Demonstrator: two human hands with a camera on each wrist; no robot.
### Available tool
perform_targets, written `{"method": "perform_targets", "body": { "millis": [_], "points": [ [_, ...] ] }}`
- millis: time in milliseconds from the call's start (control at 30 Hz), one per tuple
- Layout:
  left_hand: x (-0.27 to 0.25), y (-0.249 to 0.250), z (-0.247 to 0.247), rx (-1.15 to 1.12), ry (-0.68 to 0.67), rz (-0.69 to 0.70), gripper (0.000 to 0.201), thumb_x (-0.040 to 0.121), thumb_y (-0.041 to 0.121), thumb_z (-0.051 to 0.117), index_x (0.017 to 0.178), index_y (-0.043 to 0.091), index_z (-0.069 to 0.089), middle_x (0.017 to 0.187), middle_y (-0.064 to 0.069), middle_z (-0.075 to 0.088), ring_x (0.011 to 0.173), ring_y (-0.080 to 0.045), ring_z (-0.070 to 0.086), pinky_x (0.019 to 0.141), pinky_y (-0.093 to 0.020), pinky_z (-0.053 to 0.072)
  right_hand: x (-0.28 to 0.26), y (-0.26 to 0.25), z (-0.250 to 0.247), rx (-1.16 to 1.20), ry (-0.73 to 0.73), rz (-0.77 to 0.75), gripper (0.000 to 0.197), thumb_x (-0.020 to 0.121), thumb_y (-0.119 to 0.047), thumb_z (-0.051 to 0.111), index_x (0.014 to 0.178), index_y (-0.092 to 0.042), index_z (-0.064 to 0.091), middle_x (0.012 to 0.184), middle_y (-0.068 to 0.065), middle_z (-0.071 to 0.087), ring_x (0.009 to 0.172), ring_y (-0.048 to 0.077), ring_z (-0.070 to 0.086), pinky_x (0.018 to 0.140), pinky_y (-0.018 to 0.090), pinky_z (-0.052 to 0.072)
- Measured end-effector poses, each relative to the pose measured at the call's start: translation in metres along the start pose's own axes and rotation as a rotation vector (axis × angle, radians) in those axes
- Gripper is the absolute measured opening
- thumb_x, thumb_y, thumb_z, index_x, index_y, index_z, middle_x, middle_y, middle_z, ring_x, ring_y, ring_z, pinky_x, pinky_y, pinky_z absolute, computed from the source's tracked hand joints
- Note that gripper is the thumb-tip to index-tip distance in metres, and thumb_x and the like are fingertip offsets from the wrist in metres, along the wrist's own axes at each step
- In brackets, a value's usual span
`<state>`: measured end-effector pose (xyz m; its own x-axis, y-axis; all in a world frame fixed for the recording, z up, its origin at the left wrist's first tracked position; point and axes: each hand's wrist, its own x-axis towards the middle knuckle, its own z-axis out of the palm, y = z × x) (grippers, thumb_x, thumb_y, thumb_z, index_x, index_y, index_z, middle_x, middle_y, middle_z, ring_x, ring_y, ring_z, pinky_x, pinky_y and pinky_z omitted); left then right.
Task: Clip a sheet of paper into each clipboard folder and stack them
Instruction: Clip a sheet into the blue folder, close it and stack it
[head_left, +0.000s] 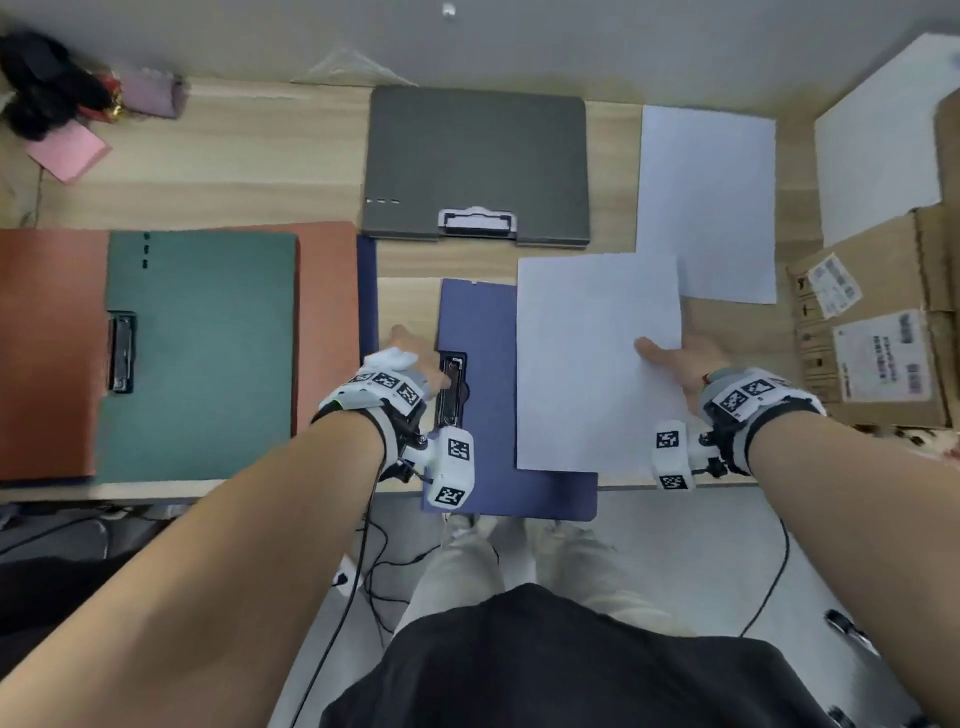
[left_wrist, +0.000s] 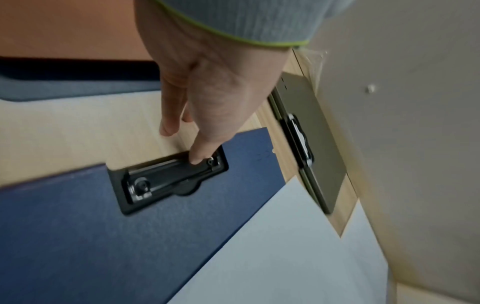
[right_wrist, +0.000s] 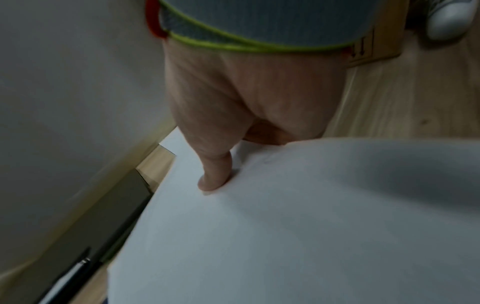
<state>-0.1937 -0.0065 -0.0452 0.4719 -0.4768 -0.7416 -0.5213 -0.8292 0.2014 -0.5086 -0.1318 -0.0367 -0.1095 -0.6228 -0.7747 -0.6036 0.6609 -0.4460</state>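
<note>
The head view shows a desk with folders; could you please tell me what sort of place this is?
Probably an office or stockroom workstation: a wooden desk against a plain wall, with clipboard folders and paper sheets laid out on it, and labelled cardboard boxes at the right.

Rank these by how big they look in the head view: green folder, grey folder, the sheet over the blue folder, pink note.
Largest: green folder.
Next, unranked: grey folder and sheet look about equal, and the sheet is nearer the camera.
Smallest: pink note.
</note>
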Motion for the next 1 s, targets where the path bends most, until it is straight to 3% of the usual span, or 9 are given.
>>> {"method": "perform_targets", "body": {
  "millis": [67, 133, 200, 300, 467, 600, 733, 867, 1000],
  "points": [
    [-0.006, 0.022, 0.014, 0.050, 0.082, 0.059, 0.082, 0.076, 0.018, 0.082, 0.142, 0.006, 0.036, 0.135, -0.019, 0.048, 0.118, -0.037, 0.053, 0.098, -0.043, 0.048, -0.002, 0.010, -0.011, -0.055, 0.004, -0.008, 0.053, 0.083, -0.043, 0.073, 0.121, -0.006, 0.063, 0.121, 0.013, 0.066, 0.106, 0.032, 0.063, 0.096, 0.045, 0.050],
    [-0.010, 0.042, 0.023, 0.171, 0.139, 0.141, 0.087, 0.066, 0.019, 0.087, 0.137, 0.012, 0.037, 0.130, -0.015, 0.044, 0.111, -0.033, 0.052, 0.092, -0.044, 0.051, 0.005, 0.026, -0.022, -0.115, 0.006, 0.011, 0.055, 0.085, -0.045, 0.069, 0.123, -0.006, 0.062, 0.124, 0.014, 0.065, 0.112, 0.033, 0.061, 0.098, 0.045, 0.048],
    [-0.010, 0.059, 0.032, 0.320, 0.133, 0.266, 0.098, 0.062, 0.035, 0.089, 0.141, 0.017, 0.034, 0.134, -0.011, 0.040, 0.116, -0.030, 0.045, 0.095, -0.040, 0.047, 0.010, 0.035, -0.031, -0.153, 0.029, 0.003, 0.049, 0.090, -0.041, 0.065, 0.125, -0.006, 0.061, 0.124, 0.011, 0.065, 0.113, 0.032, 0.060, 0.093, 0.037, 0.047],
    [-0.008, 0.076, 0.045, 0.432, 0.054, 0.450, 0.115, 0.064, 0.054, 0.086, 0.154, 0.023, 0.021, 0.152, -0.007, 0.025, 0.134, -0.031, 0.030, 0.107, -0.041, 0.037, 0.016, 0.043, -0.040, -0.138, 0.019, -0.015, 0.048, 0.091, -0.038, 0.064, 0.128, -0.008, 0.060, 0.127, 0.009, 0.064, 0.115, 0.030, 0.059, 0.096, 0.037, 0.046],
    [0.003, 0.106, 0.070, 0.584, 0.109, 0.496, 0.141, 0.051, 0.063, 0.089, 0.157, 0.031, 0.001, 0.165, -0.004, -0.003, 0.149, -0.033, 0.009, 0.118, -0.050, 0.025, 0.028, 0.058, -0.063, -0.121, 0.047, 0.022, 0.045, 0.093, -0.035, 0.063, 0.126, -0.004, 0.060, 0.125, 0.010, 0.064, 0.113, 0.030, 0.059, 0.087, 0.033, 0.044],
    [0.013, 0.111, 0.059, 0.636, 0.126, 0.499, 0.149, 0.040, 0.057, 0.093, 0.155, 0.029, 0.003, 0.156, -0.004, 0.016, 0.136, -0.032, 0.027, 0.102, -0.048, 0.039, 0.034, 0.066, -0.080, -0.127, 0.043, 0.040, 0.047, 0.095, -0.037, 0.060, 0.131, -0.007, 0.057, 0.126, 0.005, 0.062, 0.116, 0.029, 0.056, 0.085, 0.032, 0.039],
    [0.022, 0.104, 0.030, 0.649, 0.173, 0.412, 0.134, 0.034, 0.051, 0.096, 0.144, 0.024, 0.025, 0.137, -0.005, 0.033, 0.121, -0.030, 0.036, 0.078, -0.040, 0.041, 0.038, 0.067, -0.086, -0.060, 0.031, 0.055, 0.049, 0.092, -0.040, 0.062, 0.132, -0.012, 0.058, 0.129, 0.003, 0.062, 0.116, 0.027, 0.056, 0.089, 0.035, 0.040],
    [0.025, 0.109, 0.018, 0.638, 0.197, 0.454, 0.127, 0.035, 0.061, 0.093, 0.141, 0.025, 0.033, 0.144, -0.003, 0.032, 0.128, -0.029, 0.035, 0.090, -0.044, 0.045, 0.042, 0.062, -0.077, 0.025, 0.037, 0.054, 0.044, 0.089, -0.038, 0.068, 0.125, -0.014, 0.063, 0.123, 0.001, 0.065, 0.111, 0.026, 0.060, 0.101, 0.043, 0.046],
    [0.027, 0.119, 0.028, 0.660, 0.164, 0.520, 0.120, 0.044, 0.052, 0.095, 0.142, 0.021, 0.034, 0.140, -0.003, 0.035, 0.127, -0.027, 0.036, 0.088, -0.041, 0.048, 0.047, 0.060, -0.069, 0.102, 0.024, 0.045, 0.037, 0.087, -0.034, 0.070, 0.119, -0.015, 0.066, 0.116, 0.004, 0.068, 0.107, 0.029, 0.064, 0.100, 0.049, 0.049]
  ]
}}
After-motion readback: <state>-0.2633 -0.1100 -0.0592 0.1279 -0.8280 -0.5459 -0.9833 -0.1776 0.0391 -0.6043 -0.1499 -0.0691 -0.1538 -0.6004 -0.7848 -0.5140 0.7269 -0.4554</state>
